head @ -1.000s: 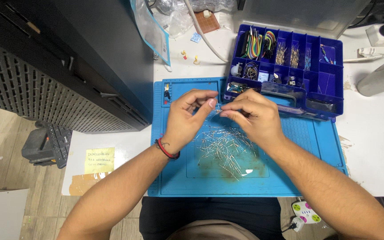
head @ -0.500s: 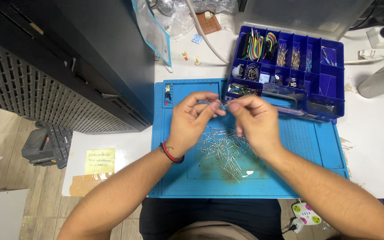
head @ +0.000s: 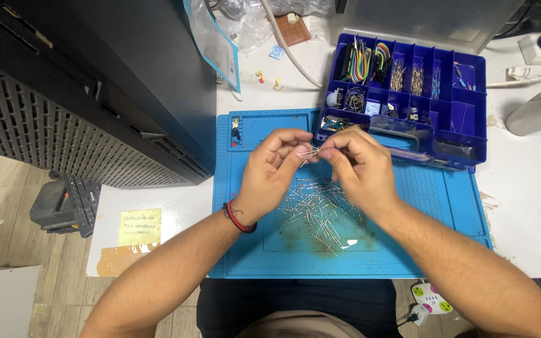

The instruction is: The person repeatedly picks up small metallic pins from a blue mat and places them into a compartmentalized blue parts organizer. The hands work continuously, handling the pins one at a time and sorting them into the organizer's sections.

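Hands: left hand (head: 275,172) & right hand (head: 356,166) meet over the mat, fingertips pinched together on one thin wire part (head: 309,153) held between them, off the surface.
Wire part: at centre of view, above the pile, just at 7 o'clock from the blue box's near-left corner. Too small to tell its kind.
Pile: loose heap of similar thin metal-legged parts (head: 317,209) lying on the mat right under the hands, spread toward 6 o'clock.
Risk 1: legs look thin, so too hard a pinch or twist could prob. bend or snap one.
Risk 2: a slip would drop the part back into the pile, where it's lost among look-alikes.
Risk 3: right wrist hangs low over the heap; a sweep could scatter parts off the mat's near edge to the floor.
Risk 4: blue box (head: 408,100) sits close at 1 o'clock, lid open; a knock by the knuckles could mix its compartments.
Mat: blue work mat (head: 446,200) w/ small trays along its far edge, lying on a white table (head: 527,206).
Room: big black case (head: 95,81) w/ vent grille at 10 o'clock; yellow note (head: 139,226) on the table at 8 o'clock; metal cylinder (head: 540,107) at 2 o'clock; wood floor (head: 7,213) left, power strip (head: 430,299) at 5 o'clock.
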